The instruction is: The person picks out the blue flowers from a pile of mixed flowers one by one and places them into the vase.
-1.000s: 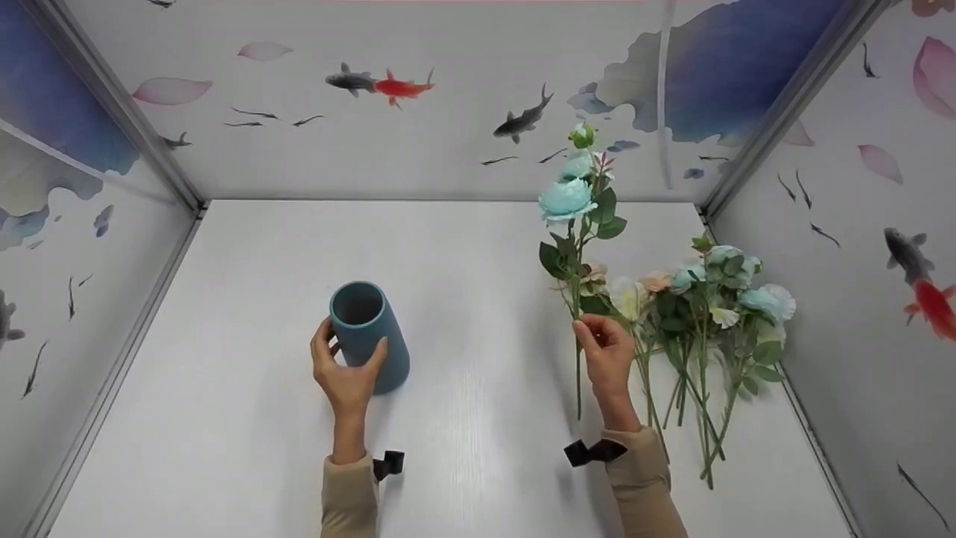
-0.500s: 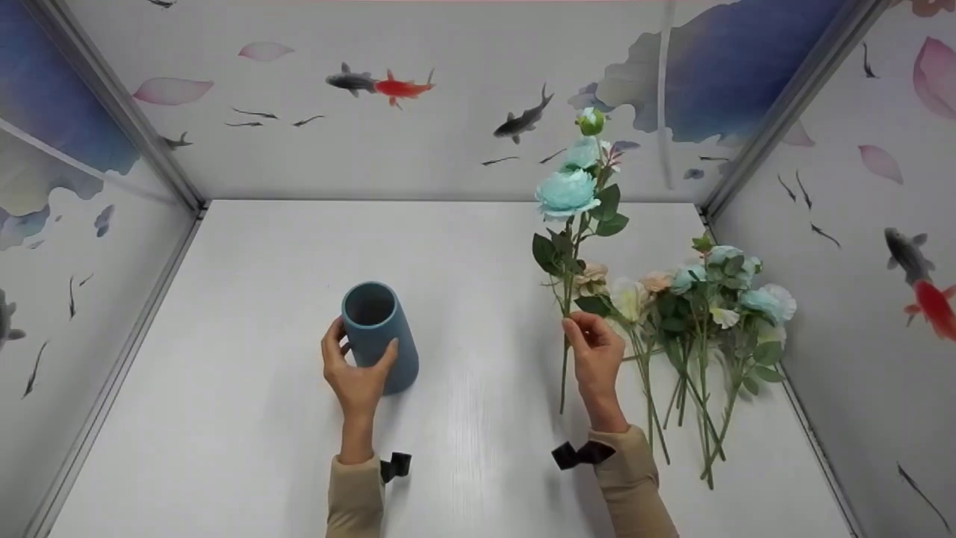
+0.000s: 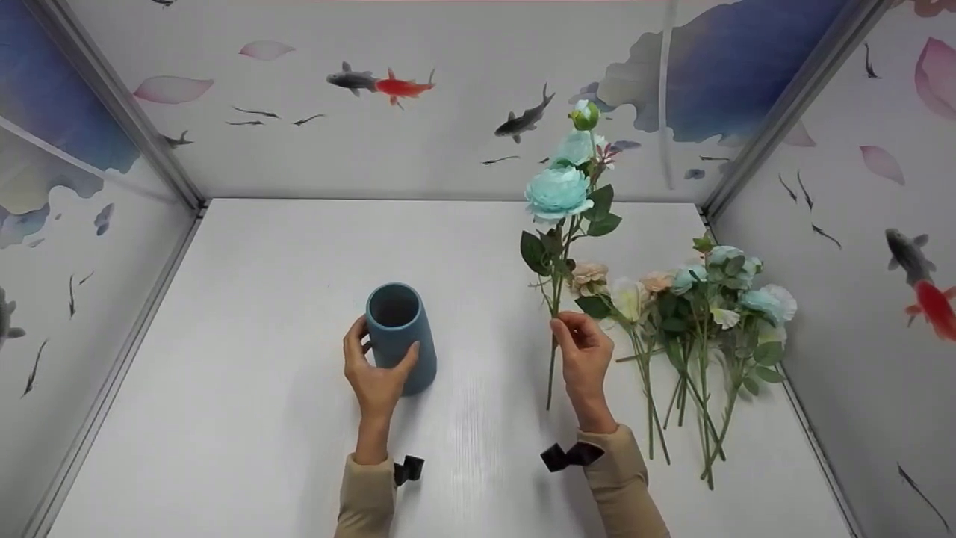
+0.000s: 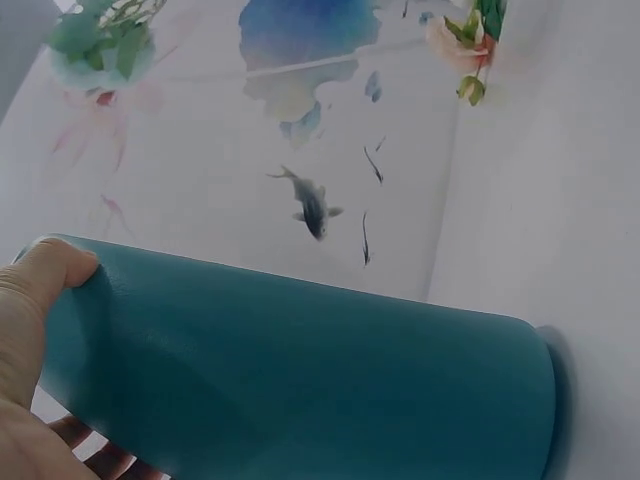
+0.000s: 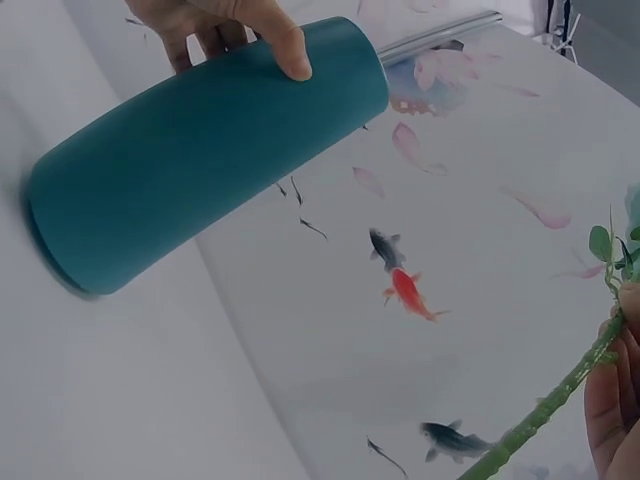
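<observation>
My left hand (image 3: 379, 377) grips a teal vase (image 3: 424, 351) from its near side, thumb and fingers spread round the upper body. The vase stands upright on the white table, its dark round mouth facing up. In the left wrist view the thumb (image 4: 62, 262) presses the vase wall near the rim. My right hand (image 3: 586, 359) pinches the green stem (image 3: 551, 373) of an artificial flower with turquoise blooms (image 3: 559, 193), a green bud and dark leaves. That flower is held upright, to the right of the vase. The right wrist view shows the pinched stem (image 5: 550, 405) at the right edge.
Several artificial flowers (image 3: 702, 314) in turquoise, peach and white lie at the table's right side, stems toward me. White panels printed with fish and petals (image 3: 463, 104) enclose the table (image 3: 261, 254) at the back and sides.
The vase and my left hand have shifted to the right across the table. My right hand has moved left with the flower, narrowing the gap between them.
</observation>
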A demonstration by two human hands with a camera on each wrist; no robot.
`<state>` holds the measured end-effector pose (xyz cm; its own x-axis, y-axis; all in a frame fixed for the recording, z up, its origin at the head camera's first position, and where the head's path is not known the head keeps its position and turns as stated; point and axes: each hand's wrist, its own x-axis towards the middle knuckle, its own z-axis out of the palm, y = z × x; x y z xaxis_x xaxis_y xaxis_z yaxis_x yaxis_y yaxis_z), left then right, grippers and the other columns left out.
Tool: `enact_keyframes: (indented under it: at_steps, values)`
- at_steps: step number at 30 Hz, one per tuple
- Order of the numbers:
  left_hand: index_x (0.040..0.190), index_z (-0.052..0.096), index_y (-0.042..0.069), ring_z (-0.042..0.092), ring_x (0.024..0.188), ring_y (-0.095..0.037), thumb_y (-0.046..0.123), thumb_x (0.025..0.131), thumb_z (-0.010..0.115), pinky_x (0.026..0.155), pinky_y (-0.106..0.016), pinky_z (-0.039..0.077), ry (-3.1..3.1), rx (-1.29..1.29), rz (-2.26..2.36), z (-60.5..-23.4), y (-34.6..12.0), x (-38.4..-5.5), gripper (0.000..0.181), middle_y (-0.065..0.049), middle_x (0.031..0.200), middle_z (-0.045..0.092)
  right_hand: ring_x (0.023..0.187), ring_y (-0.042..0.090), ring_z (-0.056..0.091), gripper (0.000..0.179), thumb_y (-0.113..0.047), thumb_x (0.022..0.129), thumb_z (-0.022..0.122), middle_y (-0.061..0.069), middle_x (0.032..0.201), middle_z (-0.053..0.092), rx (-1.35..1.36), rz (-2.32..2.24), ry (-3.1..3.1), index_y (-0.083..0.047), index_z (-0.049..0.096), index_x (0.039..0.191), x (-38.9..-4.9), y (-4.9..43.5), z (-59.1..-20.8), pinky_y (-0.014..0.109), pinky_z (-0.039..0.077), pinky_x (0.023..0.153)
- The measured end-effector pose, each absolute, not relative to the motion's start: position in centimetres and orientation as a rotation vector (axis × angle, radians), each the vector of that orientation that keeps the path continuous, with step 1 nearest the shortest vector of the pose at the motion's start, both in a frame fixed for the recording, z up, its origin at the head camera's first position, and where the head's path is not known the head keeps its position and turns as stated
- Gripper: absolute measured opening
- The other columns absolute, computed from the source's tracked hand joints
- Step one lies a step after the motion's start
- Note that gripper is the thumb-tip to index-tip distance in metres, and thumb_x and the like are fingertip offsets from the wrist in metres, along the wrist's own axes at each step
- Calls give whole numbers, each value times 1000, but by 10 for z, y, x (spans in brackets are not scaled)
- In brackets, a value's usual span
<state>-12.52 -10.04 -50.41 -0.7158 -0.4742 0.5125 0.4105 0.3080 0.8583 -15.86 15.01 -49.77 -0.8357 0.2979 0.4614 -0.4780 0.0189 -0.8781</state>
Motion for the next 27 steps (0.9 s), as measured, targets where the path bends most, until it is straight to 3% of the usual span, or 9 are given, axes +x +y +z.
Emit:
enact_keyframes:
  at_steps: [10, 14, 17, 22, 27]
  values:
    - [123, 43, -17, 46, 111, -41, -7, 62, 80, 89, -52, 38, -1902, 5, -1503, -499, -92, -121, 72, -30, 119, 48, 64, 7, 55, 13, 7, 84, 64, -3, 77, 63, 213, 1920, -1740, 18, 59, 88, -154, 138, -490, 17, 46, 58]
    - [122, 43, -19, 43, 114, -43, -8, 63, 78, 96, -44, 33, -1852, -35, -1426, -495, -90, -117, 70, -33, 121, 46, 63, 7, 55, 14, 5, 84, 65, -4, 76, 63, 221, 1930, -1737, 17, 59, 88, -152, 132, -487, 18, 46, 57]
    - [113, 50, -19, 47, 109, -40, -11, 65, 72, 97, -34, 35, -1693, -90, -1331, -497, -84, -118, 53, -33, 113, 50, 63, 9, 55, 13, 5, 84, 65, -2, 76, 62, 241, 1937, -1732, 16, 60, 88, -151, 128, -485, 19, 46, 57]
    - [94, 63, -9, 58, 87, -28, -9, 74, 62, 83, -26, 47, -1565, -303, -1267, -497, -63, -118, 21, -19, 92, 62, 66, 11, 55, 11, 5, 84, 65, 1, 78, 62, 287, 1953, -1718, 15, 61, 88, -149, 120, -483, 19, 47, 59]
    - [92, 65, -3, 61, 78, -22, -13, 74, 66, 72, -27, 51, -1721, -462, -1397, -489, -38, -115, 21, -13, 88, 64, 67, 11, 55, 11, 5, 84, 64, 1, 79, 62, 302, 1964, -1719, 14, 61, 88, -146, 111, -482, 19, 48, 60]
